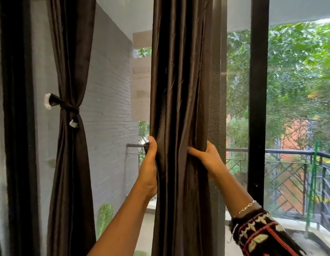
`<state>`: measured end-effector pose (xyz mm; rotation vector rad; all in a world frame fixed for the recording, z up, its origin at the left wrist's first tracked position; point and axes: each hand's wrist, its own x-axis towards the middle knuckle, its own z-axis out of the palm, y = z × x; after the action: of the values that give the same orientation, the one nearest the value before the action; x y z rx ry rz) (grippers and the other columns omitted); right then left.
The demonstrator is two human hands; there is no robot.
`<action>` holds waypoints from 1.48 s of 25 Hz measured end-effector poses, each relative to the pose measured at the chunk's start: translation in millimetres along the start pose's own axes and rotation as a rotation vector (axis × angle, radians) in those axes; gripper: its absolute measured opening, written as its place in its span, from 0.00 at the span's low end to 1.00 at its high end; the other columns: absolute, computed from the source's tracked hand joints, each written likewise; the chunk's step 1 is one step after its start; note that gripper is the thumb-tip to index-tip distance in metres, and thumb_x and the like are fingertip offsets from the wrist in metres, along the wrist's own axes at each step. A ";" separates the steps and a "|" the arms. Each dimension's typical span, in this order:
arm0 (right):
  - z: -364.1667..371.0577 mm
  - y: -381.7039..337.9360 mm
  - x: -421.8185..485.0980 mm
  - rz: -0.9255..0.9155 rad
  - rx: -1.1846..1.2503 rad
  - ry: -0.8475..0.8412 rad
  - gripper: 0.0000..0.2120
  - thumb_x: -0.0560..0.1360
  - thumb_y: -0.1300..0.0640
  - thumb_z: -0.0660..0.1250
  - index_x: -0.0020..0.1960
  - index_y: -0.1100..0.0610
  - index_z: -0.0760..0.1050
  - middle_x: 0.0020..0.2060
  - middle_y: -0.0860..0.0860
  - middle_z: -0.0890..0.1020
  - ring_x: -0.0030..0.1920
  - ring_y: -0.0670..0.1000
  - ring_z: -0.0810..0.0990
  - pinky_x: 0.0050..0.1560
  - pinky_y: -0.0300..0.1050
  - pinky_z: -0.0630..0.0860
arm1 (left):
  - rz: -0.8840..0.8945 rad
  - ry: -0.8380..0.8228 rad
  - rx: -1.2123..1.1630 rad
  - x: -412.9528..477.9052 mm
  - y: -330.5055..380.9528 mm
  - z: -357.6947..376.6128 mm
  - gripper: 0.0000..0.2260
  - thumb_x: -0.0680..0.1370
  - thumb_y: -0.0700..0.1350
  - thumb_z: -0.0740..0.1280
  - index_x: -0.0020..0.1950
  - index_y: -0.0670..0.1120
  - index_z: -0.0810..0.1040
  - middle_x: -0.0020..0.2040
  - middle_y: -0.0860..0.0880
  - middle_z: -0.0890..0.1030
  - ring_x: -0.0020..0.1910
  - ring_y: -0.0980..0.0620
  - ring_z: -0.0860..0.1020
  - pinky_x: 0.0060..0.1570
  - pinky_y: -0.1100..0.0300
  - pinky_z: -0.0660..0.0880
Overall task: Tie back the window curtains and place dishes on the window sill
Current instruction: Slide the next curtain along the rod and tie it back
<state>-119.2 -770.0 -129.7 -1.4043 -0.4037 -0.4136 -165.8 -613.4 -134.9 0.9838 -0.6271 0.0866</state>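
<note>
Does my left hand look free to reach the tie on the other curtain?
Probably not yet: the left hand grips the middle curtain. Nothing blocks the way to the tie, though, once it lets go.

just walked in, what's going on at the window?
A person is gathering the middle curtain with both hands. The left hand grips its left edge and the right hand has its fingers curled into the folds on the other side. That curtain is not tied yet. The left curtain is already cinched with a tie band. No dishes are in view.
</note>
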 end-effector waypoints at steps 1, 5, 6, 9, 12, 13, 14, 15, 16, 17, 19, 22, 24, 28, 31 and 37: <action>0.7 -0.4 -2.4 -0.057 -0.115 0.062 0.21 0.68 0.63 0.72 0.60 0.59 0.73 0.47 0.53 0.84 0.48 0.53 0.83 0.45 0.47 0.80 | 0.008 0.010 -0.012 1.4 -1.3 -0.9 0.25 0.69 0.64 0.53 0.41 0.52 0.85 0.43 0.48 0.85 0.44 0.51 0.83 0.36 0.61 0.79; 6.9 -1.2 -19.4 -0.231 -0.647 0.293 0.19 0.71 0.61 0.70 0.60 0.59 0.71 0.51 0.55 0.81 0.52 0.56 0.79 0.52 0.49 0.75 | -0.019 0.016 0.011 3.4 -6.5 1.4 0.30 0.68 0.66 0.51 0.46 0.48 0.84 0.47 0.45 0.84 0.49 0.48 0.82 0.41 0.60 0.80; 9.7 -1.4 -24.8 -0.269 -0.709 0.323 0.16 0.72 0.60 0.68 0.58 0.59 0.71 0.48 0.56 0.81 0.50 0.57 0.79 0.49 0.49 0.75 | -0.018 -0.007 0.027 2.9 -8.7 3.8 0.28 0.68 0.65 0.52 0.46 0.49 0.85 0.46 0.46 0.85 0.48 0.50 0.83 0.41 0.61 0.80; 19.5 -2.1 -40.3 -0.336 -0.705 0.333 0.10 0.76 0.53 0.58 0.50 0.60 0.69 0.39 0.57 0.79 0.41 0.60 0.78 0.42 0.54 0.75 | 0.000 -0.003 0.137 2.0 -14.9 12.6 0.25 0.69 0.62 0.58 0.54 0.48 0.81 0.50 0.47 0.84 0.50 0.52 0.82 0.44 0.63 0.79; 25.1 -3.2 -54.5 -0.383 -0.544 0.279 0.20 0.78 0.44 0.52 0.50 0.60 0.72 0.36 0.55 0.79 0.38 0.55 0.79 0.42 0.56 0.75 | 0.091 -0.001 0.222 1.9 -20.3 17.2 0.24 0.70 0.57 0.61 0.63 0.50 0.74 0.55 0.50 0.82 0.53 0.56 0.80 0.50 0.66 0.78; 26.5 -5.1 -59.0 -0.382 -0.455 0.244 0.25 0.76 0.39 0.50 0.50 0.58 0.74 0.37 0.52 0.80 0.39 0.51 0.79 0.43 0.51 0.77 | 0.129 0.007 0.240 1.8 -21.4 18.2 0.22 0.71 0.54 0.62 0.64 0.51 0.73 0.55 0.52 0.81 0.53 0.58 0.80 0.50 0.67 0.77; 26.6 -5.5 -62.8 -0.377 -0.391 0.197 0.27 0.73 0.34 0.50 0.51 0.55 0.75 0.39 0.48 0.81 0.41 0.46 0.80 0.44 0.45 0.77 | 0.157 0.024 0.266 2.4 -22.3 19.0 0.19 0.73 0.51 0.64 0.63 0.52 0.73 0.54 0.54 0.81 0.52 0.60 0.80 0.50 0.67 0.77; 26.9 -5.7 -65.0 -0.368 -0.370 0.151 0.27 0.71 0.31 0.52 0.51 0.51 0.76 0.41 0.46 0.82 0.43 0.42 0.80 0.45 0.39 0.77 | 0.172 0.042 0.290 3.1 -22.9 19.8 0.16 0.74 0.47 0.65 0.61 0.52 0.74 0.52 0.55 0.82 0.51 0.61 0.80 0.50 0.67 0.77; 27.3 -5.5 -66.5 -0.343 -0.375 0.107 0.26 0.68 0.29 0.56 0.53 0.47 0.75 0.43 0.44 0.82 0.45 0.39 0.80 0.45 0.35 0.76 | 0.174 0.058 0.309 3.3 -23.7 20.4 0.12 0.74 0.44 0.66 0.58 0.52 0.76 0.49 0.57 0.83 0.49 0.62 0.81 0.49 0.66 0.78; 28.1 -5.5 -66.6 -0.320 -0.391 0.069 0.25 0.66 0.29 0.60 0.54 0.45 0.74 0.44 0.42 0.82 0.46 0.38 0.80 0.46 0.34 0.76 | 0.159 0.070 0.313 3.5 -25.3 20.3 0.10 0.75 0.43 0.66 0.54 0.53 0.77 0.46 0.57 0.84 0.46 0.62 0.81 0.47 0.66 0.78; 27.6 -3.3 -63.9 -0.313 -0.372 0.055 0.22 0.68 0.37 0.65 0.56 0.47 0.74 0.46 0.42 0.82 0.48 0.38 0.80 0.49 0.36 0.76 | 0.092 0.104 0.276 3.4 -26.8 19.2 0.06 0.74 0.44 0.67 0.49 0.54 0.78 0.44 0.56 0.84 0.43 0.61 0.82 0.40 0.68 0.78; 23.1 -1.5 -59.1 -0.314 -0.209 0.054 0.08 0.74 0.56 0.66 0.53 0.50 0.77 0.45 0.44 0.83 0.48 0.43 0.82 0.49 0.38 0.78 | 0.020 0.094 0.134 4.8 -24.4 13.6 0.06 0.71 0.50 0.67 0.47 0.52 0.80 0.44 0.53 0.85 0.44 0.57 0.83 0.37 0.68 0.77; 20.0 -0.5 -58.0 -0.234 -0.063 0.025 0.07 0.73 0.62 0.67 0.48 0.52 0.80 0.42 0.48 0.85 0.45 0.48 0.84 0.45 0.40 0.80 | 0.009 0.047 0.059 5.8 -20.8 13.0 0.10 0.67 0.49 0.69 0.47 0.49 0.81 0.44 0.51 0.85 0.44 0.54 0.83 0.37 0.66 0.78; 20.8 0.5 -58.3 -0.041 0.128 0.016 0.09 0.67 0.54 0.70 0.44 0.58 0.82 0.40 0.57 0.85 0.42 0.56 0.84 0.42 0.46 0.82 | -0.003 0.034 0.093 7.0 -19.4 15.2 0.11 0.64 0.44 0.71 0.45 0.45 0.81 0.41 0.48 0.85 0.41 0.51 0.84 0.35 0.64 0.78; 26.9 7.8 -59.6 0.011 -0.087 0.103 0.15 0.70 0.50 0.70 0.42 0.64 0.80 0.39 0.63 0.83 0.40 0.61 0.83 0.43 0.54 0.80 | 0.024 0.057 0.182 8.9 -21.7 15.8 0.07 0.66 0.41 0.72 0.44 0.45 0.82 0.39 0.48 0.85 0.40 0.50 0.84 0.35 0.64 0.78; 24.4 12.2 -69.6 0.034 0.005 0.057 0.11 0.72 0.51 0.68 0.40 0.57 0.82 0.39 0.56 0.85 0.41 0.54 0.84 0.42 0.45 0.81 | -0.001 0.178 0.171 15.6 -20.7 16.1 0.06 0.69 0.32 0.69 0.41 0.42 0.81 0.36 0.46 0.84 0.36 0.48 0.83 0.35 0.59 0.80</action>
<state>-173.7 -741.6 -172.3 -1.3895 -0.3338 -0.4238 -153.2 -641.2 -135.8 1.1278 -0.4614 0.2276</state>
